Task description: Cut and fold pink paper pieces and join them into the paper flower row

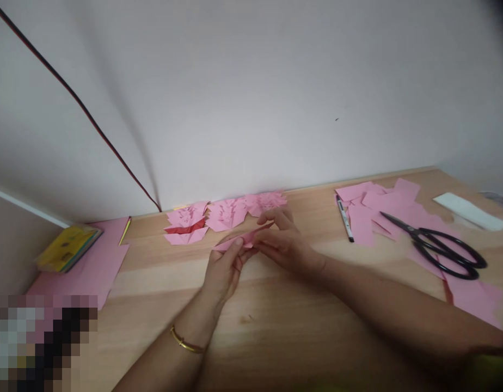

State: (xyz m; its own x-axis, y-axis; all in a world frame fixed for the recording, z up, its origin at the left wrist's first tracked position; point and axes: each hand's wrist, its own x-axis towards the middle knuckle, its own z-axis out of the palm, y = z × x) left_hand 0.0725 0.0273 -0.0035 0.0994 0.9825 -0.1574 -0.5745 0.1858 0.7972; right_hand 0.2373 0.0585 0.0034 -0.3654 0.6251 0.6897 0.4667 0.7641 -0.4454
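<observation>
A folded piece of pink paper is held low over the middle of the wooden table. My left hand pinches its left end, thumb on top and fingers beneath. At its right end the fingers of my right hand close on the paper, with the index finger bent above it. Behind my hands lie several folded pink paper pieces with cut, jagged details. One folded piece at the left shows a red strip along its upper edge.
Black-handled scissors rest on scattered pink paper pieces at the right, near a marker and a white strip. At left are a yellow packet, pink sheets and a pencil. A cable runs down the wall.
</observation>
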